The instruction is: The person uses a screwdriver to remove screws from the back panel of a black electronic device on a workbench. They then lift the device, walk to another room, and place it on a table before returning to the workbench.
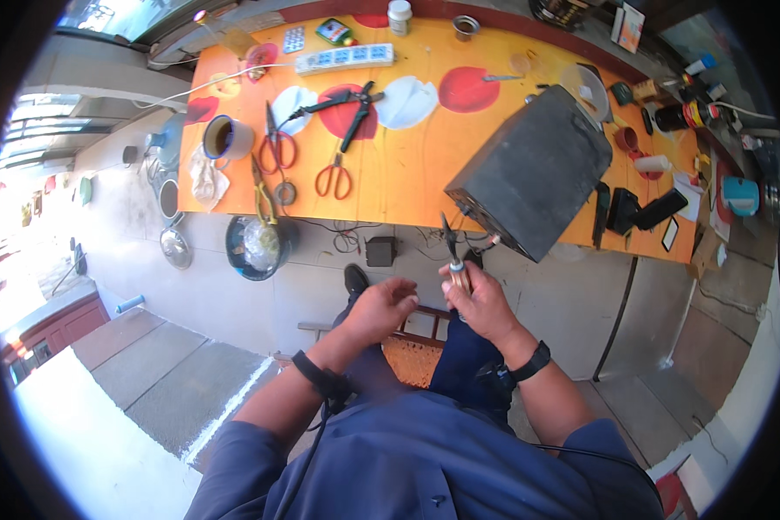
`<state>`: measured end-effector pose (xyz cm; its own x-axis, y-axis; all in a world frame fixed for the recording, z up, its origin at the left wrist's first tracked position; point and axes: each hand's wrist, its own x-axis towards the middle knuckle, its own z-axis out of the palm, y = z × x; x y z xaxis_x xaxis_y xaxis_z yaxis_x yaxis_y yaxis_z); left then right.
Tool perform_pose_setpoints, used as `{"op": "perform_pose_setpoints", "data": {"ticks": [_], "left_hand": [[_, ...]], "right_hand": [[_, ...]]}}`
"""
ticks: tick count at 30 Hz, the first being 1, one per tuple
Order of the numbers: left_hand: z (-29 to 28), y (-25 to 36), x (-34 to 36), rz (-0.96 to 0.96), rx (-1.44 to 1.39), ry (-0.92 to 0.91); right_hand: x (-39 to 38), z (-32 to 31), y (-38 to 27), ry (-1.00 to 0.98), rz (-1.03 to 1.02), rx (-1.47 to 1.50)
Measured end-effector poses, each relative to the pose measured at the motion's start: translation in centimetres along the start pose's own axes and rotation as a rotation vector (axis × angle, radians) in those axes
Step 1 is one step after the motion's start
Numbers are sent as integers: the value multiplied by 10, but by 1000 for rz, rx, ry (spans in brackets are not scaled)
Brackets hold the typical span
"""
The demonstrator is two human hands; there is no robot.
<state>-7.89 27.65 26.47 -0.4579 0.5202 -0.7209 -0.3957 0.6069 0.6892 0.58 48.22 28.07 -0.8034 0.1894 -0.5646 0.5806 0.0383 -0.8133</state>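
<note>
My right hand (485, 305) is closed round the wooden handle of a tool (458, 276) with a metal collar and a dark, pointed blade. Its blade points up toward the table edge, close to the wires of a black box (537, 165). That box lies tilted on the table's right half, its near corner jutting past the edge. Short wires hang out of its near left end. Just left of the tool, my left hand (381, 310) hovers over my lap, fingers loosely bent, thumb a little apart; nothing shows in it.
The orange flowered table (390, 186) carries red-handled scissors (334, 178), pliers (263, 198), black wire strippers (355, 117), a mug (228, 139) and a white power strip (345, 59). Below stand a bucket (256, 247) with plastic bags and a small black block (380, 251). A stool (413, 360) is beneath me.
</note>
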Motion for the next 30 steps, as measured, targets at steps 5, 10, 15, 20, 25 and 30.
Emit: {"op": "perform_pose_setpoints", "data": {"ticks": [5, 10, 15, 20, 25, 30], "left_hand": [[-56, -13, -5, 19, 9, 196], [-71, -31, -11, -40, -9, 218], [-57, -23, 3, -113, -116, 131], [-28, 28, 34, -115, -275, 17], [9, 89, 64, -19, -556, -48], [23, 123, 83, -7, -526, 30]], "right_hand": [[45, 12, -30, -44, -266, -41], [38, 18, -39, -160, -150, -166], [-12, -32, -47, 2, -69, 29], [-9, -169, -49, 445, -296, 289], [54, -261, -35, 604, -211, 340], [93, -275, -31, 449, -97, 444]]}}
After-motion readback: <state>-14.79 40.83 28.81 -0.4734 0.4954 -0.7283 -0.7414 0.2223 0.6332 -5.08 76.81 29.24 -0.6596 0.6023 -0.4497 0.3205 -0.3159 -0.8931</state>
